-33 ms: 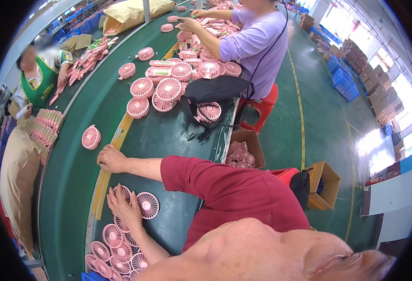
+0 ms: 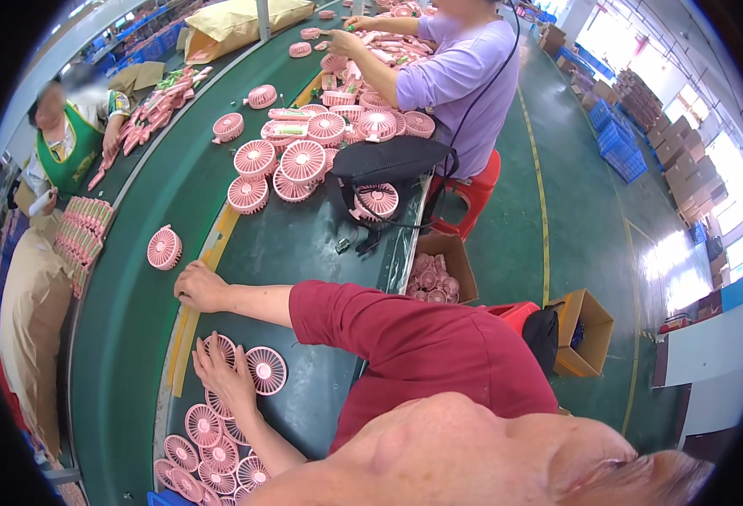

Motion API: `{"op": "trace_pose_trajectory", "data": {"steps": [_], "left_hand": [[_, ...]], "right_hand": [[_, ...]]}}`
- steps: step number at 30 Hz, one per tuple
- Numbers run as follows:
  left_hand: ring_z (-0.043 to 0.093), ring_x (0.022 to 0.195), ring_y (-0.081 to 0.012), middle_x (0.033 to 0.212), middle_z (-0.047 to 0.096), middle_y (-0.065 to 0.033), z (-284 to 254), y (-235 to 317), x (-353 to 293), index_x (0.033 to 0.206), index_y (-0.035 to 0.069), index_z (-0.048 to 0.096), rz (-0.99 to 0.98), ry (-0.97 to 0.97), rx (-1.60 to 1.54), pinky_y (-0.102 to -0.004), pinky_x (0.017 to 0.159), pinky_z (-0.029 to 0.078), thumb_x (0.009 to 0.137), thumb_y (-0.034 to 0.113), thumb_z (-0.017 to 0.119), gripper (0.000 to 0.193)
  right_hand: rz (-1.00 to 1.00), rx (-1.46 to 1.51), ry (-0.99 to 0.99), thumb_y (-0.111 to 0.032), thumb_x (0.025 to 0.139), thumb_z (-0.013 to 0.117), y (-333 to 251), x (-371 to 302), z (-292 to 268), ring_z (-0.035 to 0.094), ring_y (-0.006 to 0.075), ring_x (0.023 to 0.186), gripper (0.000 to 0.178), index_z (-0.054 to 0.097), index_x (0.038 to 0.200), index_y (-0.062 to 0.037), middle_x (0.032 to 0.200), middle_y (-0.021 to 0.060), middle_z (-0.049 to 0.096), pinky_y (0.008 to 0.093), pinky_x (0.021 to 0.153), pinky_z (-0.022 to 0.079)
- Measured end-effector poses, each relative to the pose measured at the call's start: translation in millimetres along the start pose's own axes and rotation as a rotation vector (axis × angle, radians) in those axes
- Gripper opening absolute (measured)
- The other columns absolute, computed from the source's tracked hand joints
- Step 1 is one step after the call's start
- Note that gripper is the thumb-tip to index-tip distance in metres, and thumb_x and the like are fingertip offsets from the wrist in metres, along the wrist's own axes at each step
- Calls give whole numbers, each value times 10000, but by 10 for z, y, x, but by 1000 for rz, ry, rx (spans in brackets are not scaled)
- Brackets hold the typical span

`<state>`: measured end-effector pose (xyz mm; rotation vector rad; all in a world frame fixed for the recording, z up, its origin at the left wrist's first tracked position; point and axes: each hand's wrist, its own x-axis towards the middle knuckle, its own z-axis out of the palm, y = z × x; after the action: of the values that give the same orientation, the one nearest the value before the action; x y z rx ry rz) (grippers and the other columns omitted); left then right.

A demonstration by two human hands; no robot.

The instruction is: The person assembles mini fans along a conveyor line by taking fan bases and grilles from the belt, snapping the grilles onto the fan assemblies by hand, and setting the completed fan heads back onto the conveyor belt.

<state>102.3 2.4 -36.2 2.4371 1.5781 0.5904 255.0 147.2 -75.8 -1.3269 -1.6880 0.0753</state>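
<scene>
Barely moved since the earlier frame, spreading left hand (image 2: 225,379) over pink grille (image 2: 226,346), curling right hand (image 2: 203,288), grip unclear, near pink fan (image 2: 164,248).

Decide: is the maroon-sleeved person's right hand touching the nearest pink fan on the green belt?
No, a gap of green belt shows between the right hand and that pink fan.

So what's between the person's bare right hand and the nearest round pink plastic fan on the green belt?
Only bare belt separates the fan from the right hand in the head view.
</scene>
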Motion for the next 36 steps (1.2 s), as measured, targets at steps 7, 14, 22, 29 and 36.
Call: {"op": "trace_pose_trajectory", "data": {"steps": [7,14,22,29,36], "left_hand": [[323,1374,-395,1496,383,-168,12,9,49,1396,151,502,5,-7,20,-540,1094,299,876,287,674,564],[343,1350,-398,1468,411,-165,-20,15,25,1367,135,521,44,32,-14,-507,1106,304,852,229,706,555],[327,1369,-393,1474,410,-167,-11,24,26,1361,135,532,4,24,-46,-525,1099,305,829,238,719,573],[328,1363,-404,1456,414,-180,-12,-1,2,1335,127,547,7,59,-73,-528,1095,304,809,243,739,572],[339,1358,-397,1440,434,-175,6,10,2,1329,130,559,19,80,-62,-516,1100,303,817,278,728,558]], "right_hand": [[-8,14,28,-156,715,685,40,26,6,622,270,873,54,714,746,-122,765,66,667,428,931,408],[-33,-1,37,-168,725,671,24,14,-41,630,278,863,62,713,733,-123,769,73,674,437,915,423],[-32,-13,2,-169,736,657,58,-2,-33,622,273,895,74,711,729,-120,785,68,681,433,921,402],[-48,-20,-31,-171,750,654,10,12,-43,627,264,898,93,723,758,-109,822,74,700,435,942,403],[-64,-36,-44,-169,765,671,50,2,-49,626,259,909,78,725,774,-113,844,63,702,432,958,399]]}}
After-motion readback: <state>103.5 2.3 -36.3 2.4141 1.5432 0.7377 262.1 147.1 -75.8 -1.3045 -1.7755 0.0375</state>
